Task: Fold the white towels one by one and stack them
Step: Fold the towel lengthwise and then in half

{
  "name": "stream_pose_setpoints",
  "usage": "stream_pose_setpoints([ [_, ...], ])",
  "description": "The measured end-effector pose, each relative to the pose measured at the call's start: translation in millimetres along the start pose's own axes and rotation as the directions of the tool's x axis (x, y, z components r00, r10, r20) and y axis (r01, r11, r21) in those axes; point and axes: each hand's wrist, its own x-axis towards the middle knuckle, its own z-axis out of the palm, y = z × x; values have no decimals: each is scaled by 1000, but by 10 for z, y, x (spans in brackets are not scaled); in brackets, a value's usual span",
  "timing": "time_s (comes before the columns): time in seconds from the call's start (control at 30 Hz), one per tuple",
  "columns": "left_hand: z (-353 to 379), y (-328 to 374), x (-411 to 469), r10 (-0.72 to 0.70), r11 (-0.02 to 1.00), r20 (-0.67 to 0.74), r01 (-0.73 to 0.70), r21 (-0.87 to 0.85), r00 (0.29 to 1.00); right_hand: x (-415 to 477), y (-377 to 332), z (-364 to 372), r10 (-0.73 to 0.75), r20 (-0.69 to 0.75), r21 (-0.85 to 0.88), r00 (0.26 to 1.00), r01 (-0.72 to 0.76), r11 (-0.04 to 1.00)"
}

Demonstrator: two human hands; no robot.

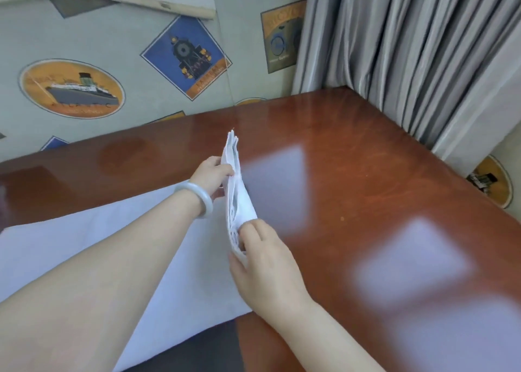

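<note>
**Folded towel held on edge over counter**

Wallpaper [112, 41]: printed with travel emblems. The oval ship badge [72, 88] appears to read "ATLANTIC". The blue locomotive label [186, 57] appears to read "EXPRESS". Other lettering is too blurred to read.

Counter [366, 174]: glossy red-brown wood, set into the corner.

Curtain [408, 47]: grey, pleated, hanging along the right side.

Flat towel [42, 244]: white, spread on the counter's left part, under the left forearm.

Folded towel [239, 202]: white, several layers, standing on edge between both hands. Its long axis runs from the person toward the wall, with the far tip leaning slightly left. Contact with the counter cannot be determined.

Right hand [262, 258]: pinches the near end, fingers curled over the layers.

Left hand [212, 175]: grips the towel's left face past its middle, fingers curled.

Bangle [203, 201]: pale, on the left wrist.
</note>
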Motion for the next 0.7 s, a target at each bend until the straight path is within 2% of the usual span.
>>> stream_pose_setpoints([
  [0.1, -804, -53, -321, 54, 954, 59, -34, -299, 997, -45, -579, 410, -233, 134, -84, 963, 246, 966],
  [0.17, -1309, -249, -496, 31, 926, 63, -5, -377, 998, -95, -888, 714, -302, 234, -123, 924, 337, 934],
  [0.27, -1843, -597, -690, -155, 941, -46, 133, -310, 987, -217, -1149, 1146, -295, 385, -181, 875, 385, 905],
  [0.33, -2044, -772, -695, -273, 944, -147, 235, -233, 951, -306, -1211, 1339, -213, 446, -266, 870, 355, 896],
  [0.37, -2096, -830, -672, -281, 950, -170, 248, -192, 945, -342, -1228, 1392, -150, 470, -301, 870, 318, 899],
  [0.43, -2119, -902, -593, -218, 975, -201, 205, -84, 955, -407, -1236, 1462, -84, 472, -356, 878, 277, 893],
  [0.5, -2097, -916, -535, -81, 984, -254, 118, 135, 964, -435, -1278, 1493, -78, 451, -379, 889, 270, 885],
  [0.57, -2058, -866, -526, 83, 976, -222, -34, 214, 972, -425, -1357, 1531, -50, 414, -398, 909, 230, 888],
  [0.63, -2054, -825, -532, 209, 959, -154, -171, 226, 966, -390, -1438, 1569, -61, 414, -324, 908, 209, 923],
  [0.7, -2103, -878, -484, 250, 935, -146, -199, 295, 957, -349, -1459, 1635, -115, 453, -171, 884, 213, 962],
])
